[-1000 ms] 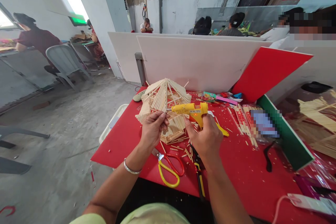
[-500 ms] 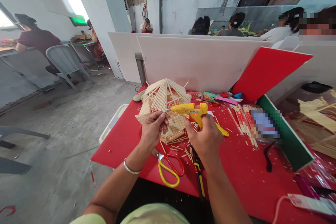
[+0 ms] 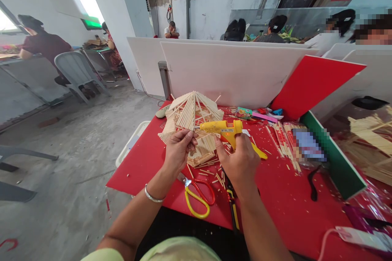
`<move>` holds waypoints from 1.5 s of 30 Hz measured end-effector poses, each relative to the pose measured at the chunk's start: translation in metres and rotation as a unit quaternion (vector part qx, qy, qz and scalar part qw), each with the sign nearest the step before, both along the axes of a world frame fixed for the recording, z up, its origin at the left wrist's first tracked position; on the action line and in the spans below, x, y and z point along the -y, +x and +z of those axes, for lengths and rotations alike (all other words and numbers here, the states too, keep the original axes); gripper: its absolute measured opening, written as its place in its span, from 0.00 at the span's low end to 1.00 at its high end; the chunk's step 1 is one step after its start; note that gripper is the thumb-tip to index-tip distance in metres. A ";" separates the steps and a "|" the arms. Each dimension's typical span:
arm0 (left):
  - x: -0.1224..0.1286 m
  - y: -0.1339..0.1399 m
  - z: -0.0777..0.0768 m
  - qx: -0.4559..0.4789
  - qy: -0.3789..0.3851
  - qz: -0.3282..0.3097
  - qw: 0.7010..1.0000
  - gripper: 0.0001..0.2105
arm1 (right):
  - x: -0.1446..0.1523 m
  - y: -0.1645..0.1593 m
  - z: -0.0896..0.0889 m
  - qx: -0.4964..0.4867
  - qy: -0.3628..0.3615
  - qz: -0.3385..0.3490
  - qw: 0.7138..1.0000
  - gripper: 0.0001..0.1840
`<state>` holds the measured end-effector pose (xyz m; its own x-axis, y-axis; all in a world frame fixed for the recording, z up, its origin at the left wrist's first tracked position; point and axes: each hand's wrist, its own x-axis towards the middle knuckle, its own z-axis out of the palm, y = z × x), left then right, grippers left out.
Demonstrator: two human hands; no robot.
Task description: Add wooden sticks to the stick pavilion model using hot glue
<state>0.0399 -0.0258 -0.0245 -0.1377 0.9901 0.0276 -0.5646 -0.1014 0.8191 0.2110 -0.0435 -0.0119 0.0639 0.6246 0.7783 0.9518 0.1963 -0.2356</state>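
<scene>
A model pavilion of pale wooden sticks, with a sloping ribbed roof, stands on the red table. My right hand is wrapped around the handle of a yellow glue gun, whose nozzle points left at the roof's lower edge. Right by the nozzle tip, my left hand has thumb and fingers pinched together; what lies between them is too small to make out. Scissors with red and yellow handles lie below my hands. Pliers with black and yellow handles are partly hidden under my right wrist.
Cut stick pieces lie around the model's base. Bundled chopsticks and a green board are on the right. White panels rise behind the red table. Several people sit beyond, and a grey chair stands left.
The view has shifted very slightly. Both hands, the glue gun and the stick model keep the same positions relative to each other.
</scene>
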 end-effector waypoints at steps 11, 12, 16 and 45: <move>0.001 0.001 0.000 0.004 -0.003 0.002 1.000 0.11 | 0.001 -0.001 0.000 0.005 0.000 -0.009 1.000 0.25; 0.001 0.001 0.001 0.004 -0.004 0.004 1.000 0.12 | 0.001 -0.001 0.000 0.005 -0.001 -0.008 1.000 0.25; 0.001 0.000 0.002 -0.003 -0.005 0.003 1.000 0.12 | 0.001 -0.001 0.000 0.002 -0.003 -0.007 1.000 0.23; 0.002 -0.002 -0.001 -0.024 0.005 -0.012 1.000 0.11 | 0.000 -0.007 0.004 -0.017 0.001 0.012 1.000 0.24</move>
<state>0.0378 -0.0273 -0.0254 -0.1113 0.9928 0.0442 -0.5263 -0.0966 0.8448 0.2043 -0.0436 -0.0080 0.0744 0.6249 0.7772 0.9385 0.2197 -0.2665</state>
